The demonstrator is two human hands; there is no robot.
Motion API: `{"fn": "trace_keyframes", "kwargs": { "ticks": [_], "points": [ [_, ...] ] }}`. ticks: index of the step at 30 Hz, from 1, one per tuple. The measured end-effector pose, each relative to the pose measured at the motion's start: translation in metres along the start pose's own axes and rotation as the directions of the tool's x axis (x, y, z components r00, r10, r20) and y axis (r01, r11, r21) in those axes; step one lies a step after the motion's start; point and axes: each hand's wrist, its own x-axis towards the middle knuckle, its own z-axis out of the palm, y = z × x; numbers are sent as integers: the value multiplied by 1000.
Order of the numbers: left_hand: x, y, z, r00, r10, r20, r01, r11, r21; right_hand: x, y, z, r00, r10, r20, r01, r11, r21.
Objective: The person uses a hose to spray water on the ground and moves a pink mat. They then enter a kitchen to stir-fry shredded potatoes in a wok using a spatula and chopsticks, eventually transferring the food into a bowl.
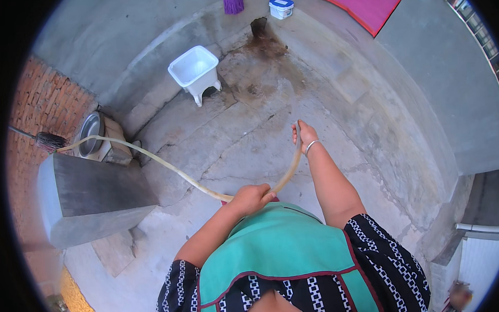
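one hose (288,176) arcs above cracked concrete floor (227,148).

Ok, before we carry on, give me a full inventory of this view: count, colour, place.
hose: one, pale yellow, from left side to both hands
legged basin: one, white, on floor ahead
round metal basin: one, silver, left
mop head: one, dark, far left
block: one, grey, left
brick wall: one, reddish, left
lidded tub: one, white and blue, top
bristles: one bunch, purple, top edge
cloth: one, pink, upper right
floor: one, grey, centre
apron: one, green, lower centre
bracelet: one, silvery, right wrist
left hand: one, bare, gripping hose
right hand: one, bare, gripping hose
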Motion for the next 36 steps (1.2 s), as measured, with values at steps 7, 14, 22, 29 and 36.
{"fn": "trace_keyframes", "kwargs": {
  "ticks": [7,14,22,29,36],
  "points": [
    [6,17,16,999,41,26,-41,999,6,-6,5,-29,992,-37,-122,17,987,-161],
    [-3,18,15,998,17,54,-19,999,45,-7,31,-35,987,32,-156,-62,980,-191],
    [-14,11,15,999,-4,32,2,997,71,-12,39,-11,997,68,-42,-77,960,-269],
    [-21,4,17,1000,-15,11,14,999,42,-12,37,16,1000,16,22,-6,925,-379],
    [-30,1,14,999,-40,35,39,999,33,-9,53,35,994,66,87,-11,855,-518]
  ]
}}
